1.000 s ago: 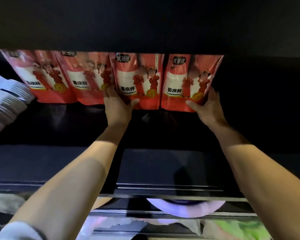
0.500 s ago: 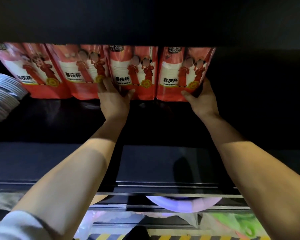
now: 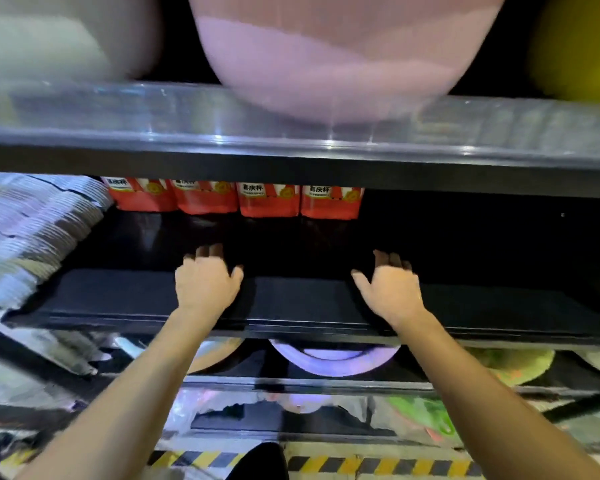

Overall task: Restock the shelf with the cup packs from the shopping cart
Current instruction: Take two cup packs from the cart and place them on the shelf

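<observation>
Several red cup packs [image 3: 269,200] stand side by side at the back of the dark shelf [image 3: 309,299]; the shelf board above hides their tops. My left hand [image 3: 207,280] hovers over the shelf's front part, fingers spread, holding nothing, well short of the packs. My right hand [image 3: 392,287] is likewise open and empty, to the right, in front of the rightmost pack [image 3: 331,202]. Neither hand touches a pack.
Stacks of clear-wrapped disposable cups [image 3: 32,230] lie at the shelf's left. The shelf above [image 3: 291,147] carries a pink basin [image 3: 333,60] and a yellow one [image 3: 582,46]. Lower shelves hold more basins [image 3: 333,358]. Yellow-black floor tape [image 3: 378,465] runs below.
Both hands have let go of the packs and pulled back toward the shelf front. My head has moved back and up, so the upper shelf now shows.
</observation>
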Demonstrator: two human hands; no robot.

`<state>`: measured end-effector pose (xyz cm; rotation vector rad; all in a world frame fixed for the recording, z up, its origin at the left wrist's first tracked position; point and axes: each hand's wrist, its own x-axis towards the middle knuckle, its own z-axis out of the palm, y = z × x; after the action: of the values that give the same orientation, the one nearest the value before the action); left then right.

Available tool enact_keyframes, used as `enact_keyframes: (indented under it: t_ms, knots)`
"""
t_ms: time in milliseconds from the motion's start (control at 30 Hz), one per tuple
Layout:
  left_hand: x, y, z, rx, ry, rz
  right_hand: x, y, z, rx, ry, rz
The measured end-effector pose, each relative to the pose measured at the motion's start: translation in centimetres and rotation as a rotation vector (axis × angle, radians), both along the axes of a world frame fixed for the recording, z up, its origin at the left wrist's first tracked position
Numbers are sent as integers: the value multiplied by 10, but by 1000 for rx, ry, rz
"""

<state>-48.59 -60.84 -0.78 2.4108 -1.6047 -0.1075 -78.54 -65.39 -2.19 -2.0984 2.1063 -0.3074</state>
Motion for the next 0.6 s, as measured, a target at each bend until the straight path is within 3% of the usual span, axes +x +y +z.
enact_keyframes:
  t_ms: [200,300,600]
  knots:
    - [-8,138,17,90,-6,-98,-18,120,12,-20,126,115]
    - [-4,207,14,124,-94,-139,-21,177,14,-26,209,179]
    - [42,374,5,133,-130,-58,1,297,6,-153,231,377]
